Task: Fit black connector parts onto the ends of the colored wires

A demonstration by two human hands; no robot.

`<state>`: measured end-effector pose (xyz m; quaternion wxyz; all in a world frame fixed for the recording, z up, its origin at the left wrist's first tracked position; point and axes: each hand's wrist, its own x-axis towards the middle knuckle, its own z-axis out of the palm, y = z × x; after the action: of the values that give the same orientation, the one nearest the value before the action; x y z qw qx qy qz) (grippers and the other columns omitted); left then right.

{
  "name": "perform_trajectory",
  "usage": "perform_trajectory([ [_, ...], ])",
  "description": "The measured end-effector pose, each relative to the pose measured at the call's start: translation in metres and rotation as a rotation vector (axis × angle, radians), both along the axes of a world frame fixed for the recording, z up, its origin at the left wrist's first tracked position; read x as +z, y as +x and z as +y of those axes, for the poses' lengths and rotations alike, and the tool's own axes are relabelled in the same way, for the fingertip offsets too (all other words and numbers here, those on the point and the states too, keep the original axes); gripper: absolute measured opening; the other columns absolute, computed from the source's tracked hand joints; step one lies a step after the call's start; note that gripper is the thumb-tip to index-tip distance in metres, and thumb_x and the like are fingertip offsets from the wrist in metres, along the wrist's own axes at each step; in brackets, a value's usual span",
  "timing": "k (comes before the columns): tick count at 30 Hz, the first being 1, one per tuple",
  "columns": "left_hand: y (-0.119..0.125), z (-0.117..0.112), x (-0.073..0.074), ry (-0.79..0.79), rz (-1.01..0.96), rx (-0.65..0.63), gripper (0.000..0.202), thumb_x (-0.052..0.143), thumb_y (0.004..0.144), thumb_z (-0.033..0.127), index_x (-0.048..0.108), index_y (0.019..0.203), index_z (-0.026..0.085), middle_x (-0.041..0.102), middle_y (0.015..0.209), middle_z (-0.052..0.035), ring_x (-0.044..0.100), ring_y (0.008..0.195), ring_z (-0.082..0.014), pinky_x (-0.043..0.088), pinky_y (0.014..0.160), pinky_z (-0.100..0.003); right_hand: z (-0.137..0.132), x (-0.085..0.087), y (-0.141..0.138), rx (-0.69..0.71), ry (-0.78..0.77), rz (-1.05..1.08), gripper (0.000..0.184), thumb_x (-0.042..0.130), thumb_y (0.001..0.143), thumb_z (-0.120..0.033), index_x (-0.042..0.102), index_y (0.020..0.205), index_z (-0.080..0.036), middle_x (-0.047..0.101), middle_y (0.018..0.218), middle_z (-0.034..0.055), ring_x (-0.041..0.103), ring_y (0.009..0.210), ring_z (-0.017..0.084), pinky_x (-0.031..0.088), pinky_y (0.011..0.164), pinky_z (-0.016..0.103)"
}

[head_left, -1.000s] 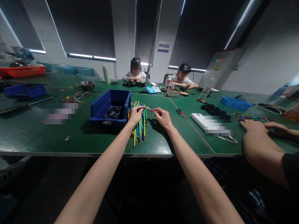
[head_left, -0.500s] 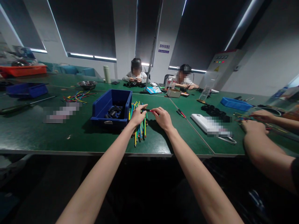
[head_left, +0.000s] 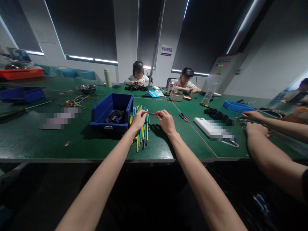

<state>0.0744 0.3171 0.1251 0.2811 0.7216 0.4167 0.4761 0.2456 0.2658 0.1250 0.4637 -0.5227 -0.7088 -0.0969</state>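
Note:
A short red wire with a black sleeve (head_left: 151,113) is stretched between my two hands, just above the table. The fingertips of my left hand (head_left: 139,120) pinch its dark end. At its red end the fingers of my right hand (head_left: 166,121) are closed. Under and beside my left hand lies a bundle of yellow, green and blue wires (head_left: 141,136). A blue bin (head_left: 109,127) stands left of that bundle, with short black tube pieces (head_left: 115,116) inside. To the right, a few similar black and red pieces (head_left: 183,117) lie on the table.
A white power bank (head_left: 203,125) with a cable lies to the right, near black parts (head_left: 218,115). A co-worker's hands (head_left: 256,126) handle wires at far right. Two people sit across the green table (head_left: 96,149). Loose coloured wires (head_left: 77,101) and a metal bowl (head_left: 86,89) are at left.
My left hand has turned slightly and its fingers have drawn together on the dark end. More of the sleeve shows between my hands. The whole view has shifted a little.

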Motion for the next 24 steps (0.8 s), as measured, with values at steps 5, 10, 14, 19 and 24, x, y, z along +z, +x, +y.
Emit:
perform_trajectory([
  [5, 0.0006, -0.0025, 0.0009, -0.010, 0.000, -0.038, 0.017, 0.056, 0.084, 0.018, 0.065, 0.098, 0.017, 0.072, 0.105, -0.0079, 0.066, 0.098, -0.0176, 0.049, 0.091, -0.030, 0.0065, -0.0036, 0.0021, 0.031, -0.008, 0.044, 0.011, 0.053, 0.084, -0.018, 0.061, 0.091, -0.021, 0.063, 0.087, 0.0036, 0.057, 0.075, 0.017, 0.045, 0.072, 0.030],
  [10, 0.0018, -0.0013, -0.0006, -0.023, -0.011, -0.059, 0.014, 0.057, 0.083, 0.018, 0.065, 0.095, 0.017, 0.072, 0.098, -0.0065, 0.068, 0.092, -0.0172, 0.050, 0.086, -0.030, 0.0096, -0.0051, 0.0037, 0.066, -0.035, 0.074, 0.014, 0.053, 0.081, -0.019, 0.060, 0.093, -0.021, 0.063, 0.087, 0.0037, 0.057, 0.075, 0.017, 0.046, 0.073, 0.030],
  [14, 0.0019, 0.0004, -0.0018, -0.031, -0.006, -0.063, 0.015, 0.058, 0.081, 0.019, 0.064, 0.095, 0.019, 0.073, 0.091, -0.0047, 0.067, 0.086, -0.0177, 0.051, 0.082, -0.030, 0.0080, -0.0052, 0.0039, 0.095, -0.040, 0.084, 0.021, 0.052, 0.080, -0.019, 0.062, 0.099, -0.020, 0.062, 0.086, 0.0040, 0.057, 0.074, 0.016, 0.046, 0.072, 0.029],
  [19, 0.0014, -0.0008, -0.0012, -0.022, 0.001, -0.068, 0.013, 0.057, 0.081, 0.019, 0.064, 0.092, 0.018, 0.072, 0.087, -0.0037, 0.066, 0.084, -0.0170, 0.050, 0.080, -0.030, 0.0043, -0.0042, 0.0002, 0.124, -0.039, 0.065, 0.029, 0.050, 0.077, -0.016, 0.063, 0.103, -0.020, 0.062, 0.085, 0.0039, 0.057, 0.077, 0.017, 0.046, 0.075, 0.030],
  [24, 0.0020, -0.0005, -0.0027, -0.004, 0.015, -0.068, 0.011, 0.058, 0.081, 0.019, 0.063, 0.090, 0.018, 0.071, 0.086, -0.0038, 0.066, 0.084, -0.0166, 0.049, 0.080, -0.029, 0.0016, -0.0023, -0.0038, 0.117, -0.055, 0.081, 0.033, 0.053, 0.073, -0.017, 0.063, 0.105, -0.020, 0.062, 0.083, 0.0027, 0.056, 0.077, 0.017, 0.046, 0.076, 0.030],
])
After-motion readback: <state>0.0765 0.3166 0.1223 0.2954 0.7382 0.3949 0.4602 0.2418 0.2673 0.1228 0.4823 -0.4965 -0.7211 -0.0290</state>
